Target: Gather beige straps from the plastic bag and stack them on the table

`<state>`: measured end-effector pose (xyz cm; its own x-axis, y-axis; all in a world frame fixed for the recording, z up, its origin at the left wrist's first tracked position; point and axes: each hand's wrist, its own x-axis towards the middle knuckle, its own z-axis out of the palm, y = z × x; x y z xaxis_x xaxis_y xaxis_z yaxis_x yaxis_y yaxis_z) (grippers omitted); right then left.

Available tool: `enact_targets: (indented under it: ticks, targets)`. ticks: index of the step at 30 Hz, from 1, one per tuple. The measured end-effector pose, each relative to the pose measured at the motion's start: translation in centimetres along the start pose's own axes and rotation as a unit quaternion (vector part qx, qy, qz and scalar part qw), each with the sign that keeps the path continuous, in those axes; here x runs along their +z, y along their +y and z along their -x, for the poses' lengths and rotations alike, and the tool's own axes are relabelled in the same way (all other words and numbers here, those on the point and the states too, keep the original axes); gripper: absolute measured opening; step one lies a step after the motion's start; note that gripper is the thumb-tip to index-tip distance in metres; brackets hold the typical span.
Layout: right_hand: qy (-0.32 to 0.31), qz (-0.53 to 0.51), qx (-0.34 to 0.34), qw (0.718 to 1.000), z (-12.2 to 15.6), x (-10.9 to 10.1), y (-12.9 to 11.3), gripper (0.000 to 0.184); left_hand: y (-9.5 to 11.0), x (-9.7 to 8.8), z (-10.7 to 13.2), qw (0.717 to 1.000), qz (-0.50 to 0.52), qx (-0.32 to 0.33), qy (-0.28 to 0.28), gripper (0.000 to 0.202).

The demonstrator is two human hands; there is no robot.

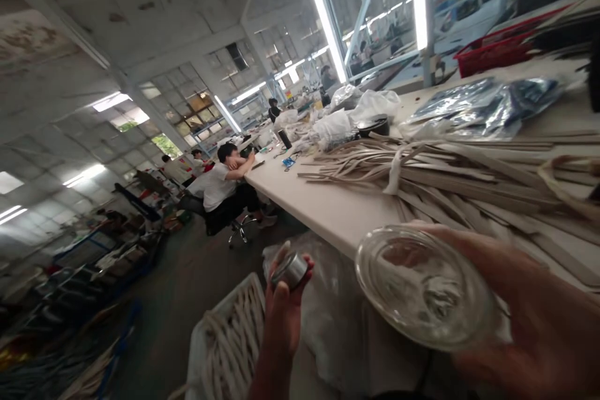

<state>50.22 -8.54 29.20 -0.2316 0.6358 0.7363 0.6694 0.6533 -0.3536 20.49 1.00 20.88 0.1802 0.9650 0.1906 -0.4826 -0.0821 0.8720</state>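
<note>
My right hand (529, 306) is wrapped round the side of a clear glass cup (422, 290), tilted so its wide round mouth faces me. Clear, shiny shapes show inside the glass; whether it holds liquid I cannot tell. Lower and further left, my left hand (285, 309) grips a small silver metal lid (290, 270) between thumb and fingers. The lid and the cup are apart, both held in the air by the near edge of a long pale worktable (323, 209).
Long beige strips (459, 178), tied in a bundle, cover the table's right side. Plastic-wrapped packs (482, 106) and a red crate (497, 44) lie behind. A white bin of strips (234, 337) stands below left. A seated person (222, 181) leans on the table.
</note>
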Motion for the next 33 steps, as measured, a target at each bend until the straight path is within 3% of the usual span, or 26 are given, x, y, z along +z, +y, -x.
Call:
enact_targets:
  ticks: [3,6,11,18,23,27,30,33]
  targets:
    - [0.000,-0.011,-0.018,1.000,-0.7,1.4,0.7,0.105,1.1,4.3,-2.0,0.998,0.013,0.046,-0.043,0.085]
    - [-0.028,-0.031,0.006,0.999,-0.6,2.6,1.8,0.098,1.3,8.0,-3.1,0.994,0.042,0.066,-0.073,0.083]
    - [-0.071,-0.045,0.073,0.994,0.4,4.4,3.7,0.078,0.4,11.0,-3.4,0.995,0.051,0.051,-0.067,0.090]
    - [-0.066,-0.049,0.110,0.990,0.0,4.7,3.8,0.068,-1.4,12.5,-3.0,0.991,0.048,0.056,-0.114,0.089]
    - [-0.050,-0.055,0.112,0.991,-0.2,4.8,3.9,0.064,-2.9,13.0,-3.0,0.988,0.039,0.093,-0.114,0.087]
    - [-0.058,-0.095,0.149,0.982,-0.5,4.3,3.6,0.055,-2.9,13.2,-3.2,0.990,0.019,0.092,-0.101,0.084]
    - [-0.118,-0.220,0.175,0.952,-1.0,3.3,3.0,0.043,-2.0,13.1,-3.3,0.987,-0.013,0.061,-0.147,0.083]
    - [-0.192,-0.395,0.167,0.883,-1.5,2.4,2.7,0.045,-1.0,12.7,-3.6,0.977,-0.013,0.050,-0.207,0.087]
